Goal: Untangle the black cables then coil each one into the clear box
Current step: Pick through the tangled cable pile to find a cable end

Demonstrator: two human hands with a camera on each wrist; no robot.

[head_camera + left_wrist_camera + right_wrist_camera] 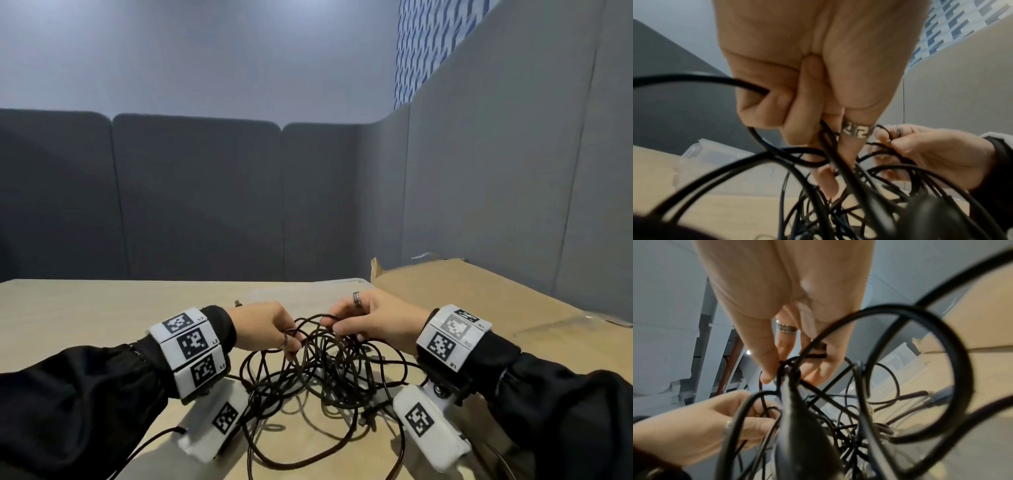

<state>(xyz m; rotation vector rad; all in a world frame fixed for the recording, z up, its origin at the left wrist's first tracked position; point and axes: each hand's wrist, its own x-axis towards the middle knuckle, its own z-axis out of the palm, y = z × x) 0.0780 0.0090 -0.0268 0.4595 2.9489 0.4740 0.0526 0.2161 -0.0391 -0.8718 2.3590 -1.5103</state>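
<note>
A: Which step is this?

B: The untangling, I think. The black cables (322,370) sit in one big knot on the near part of the surface (85,301), and none look free.

A: What are the hands doing?

B: The left hand (265,327) pinches a loop on the left of the knot. The right hand (370,320) has its fingers curled round strands on the right.

A: What comes next?

B: Probably finding one end and pulling it gently through the loops, so the knot does not get tighter.

A: And the clear box (342,284)?

B: It sits on the far side, just behind the hands. I cannot see any cable in it, but most of it is hidden.
</note>
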